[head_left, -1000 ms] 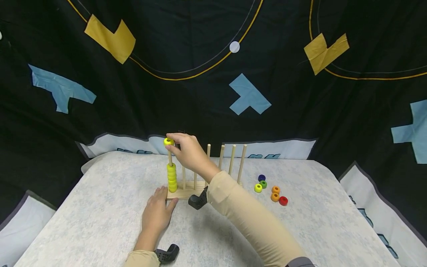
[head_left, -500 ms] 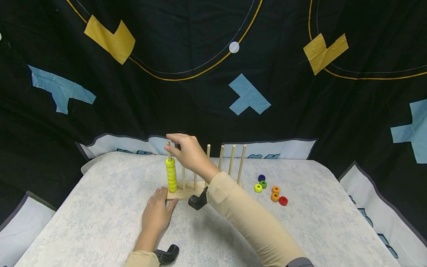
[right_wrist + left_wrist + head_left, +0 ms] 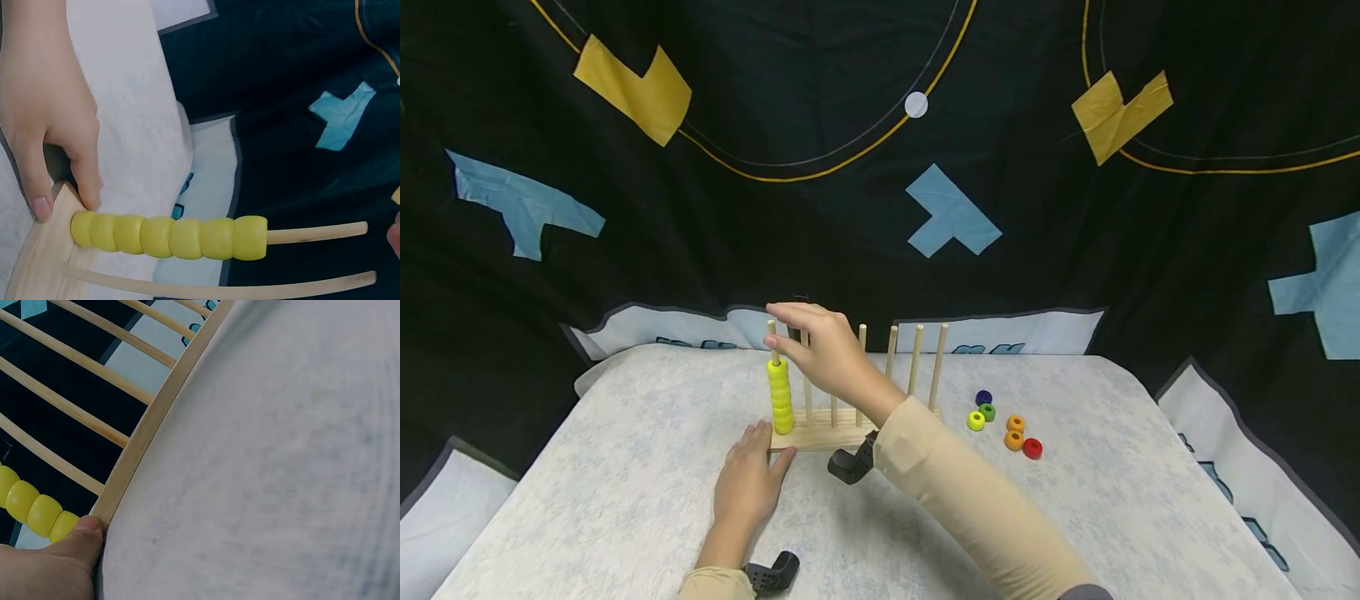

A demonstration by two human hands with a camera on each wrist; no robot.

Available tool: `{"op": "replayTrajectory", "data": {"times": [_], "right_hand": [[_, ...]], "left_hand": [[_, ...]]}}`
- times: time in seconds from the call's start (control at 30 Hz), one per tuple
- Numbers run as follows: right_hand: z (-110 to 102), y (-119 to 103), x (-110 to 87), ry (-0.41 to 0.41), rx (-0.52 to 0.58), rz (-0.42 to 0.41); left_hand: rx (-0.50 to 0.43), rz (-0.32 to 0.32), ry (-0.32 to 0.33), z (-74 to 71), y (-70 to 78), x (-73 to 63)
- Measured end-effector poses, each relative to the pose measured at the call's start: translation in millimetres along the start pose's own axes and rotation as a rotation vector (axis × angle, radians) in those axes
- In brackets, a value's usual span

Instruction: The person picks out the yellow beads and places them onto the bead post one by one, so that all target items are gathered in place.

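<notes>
A wooden peg rack (image 3: 827, 437) stands upright on the table, its bare pegs in a row. Yellow beads (image 3: 780, 396) are stacked on its leftmost peg, whose bare tip rises above them. My left hand (image 3: 747, 483) holds the left end of the base, with the thumb at the front and the fingers at the end; the same left hand (image 3: 50, 106) appears in the right wrist view. Beside the top of the leftmost peg is my right hand (image 3: 827, 350), thumb and fingers apart, nothing between them. Only a fingertip of it shows at the right wrist view's edge.
Right of the rack lie loose beads: a dark blue bead (image 3: 983, 397), a green bead (image 3: 987, 412), a yellow bead (image 3: 976, 421), two orange beads (image 3: 1014, 440) and a red bead (image 3: 1032, 449). A black curtain (image 3: 820, 242) hangs behind the table.
A yellow bead, held by my right hand at the top of the leftmost peg, has been let go and dropped onto the stack. The left hand keeps its hold; the head view has shifted slightly.
</notes>
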State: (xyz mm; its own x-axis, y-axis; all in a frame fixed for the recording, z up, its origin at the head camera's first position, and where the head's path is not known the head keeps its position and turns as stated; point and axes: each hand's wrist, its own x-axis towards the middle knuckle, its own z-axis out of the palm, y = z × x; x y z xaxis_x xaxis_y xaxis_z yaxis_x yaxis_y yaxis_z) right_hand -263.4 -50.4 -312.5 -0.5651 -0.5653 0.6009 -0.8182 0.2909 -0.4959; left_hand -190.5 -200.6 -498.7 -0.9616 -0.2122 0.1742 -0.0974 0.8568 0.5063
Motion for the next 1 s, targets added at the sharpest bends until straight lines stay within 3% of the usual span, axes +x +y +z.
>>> {"op": "replayTrajectory", "data": {"times": [0.5,0.77,1.0], "right_hand": [[-17,-2,-62.6,-0.006,0.070,-0.024],[-28,0,-104.2,-0.113,0.142,0.104],[-42,18,-140.2,-0.123,0.149,0.161]], "left_hand": [[0.013,-0.013,0.000,0.7,0.7,-0.6],[0.030,0.001,-0.001,0.7,-0.5,-0.2],[0.026,0.024,0.003,0.7,-0.1,-1.2]]}}
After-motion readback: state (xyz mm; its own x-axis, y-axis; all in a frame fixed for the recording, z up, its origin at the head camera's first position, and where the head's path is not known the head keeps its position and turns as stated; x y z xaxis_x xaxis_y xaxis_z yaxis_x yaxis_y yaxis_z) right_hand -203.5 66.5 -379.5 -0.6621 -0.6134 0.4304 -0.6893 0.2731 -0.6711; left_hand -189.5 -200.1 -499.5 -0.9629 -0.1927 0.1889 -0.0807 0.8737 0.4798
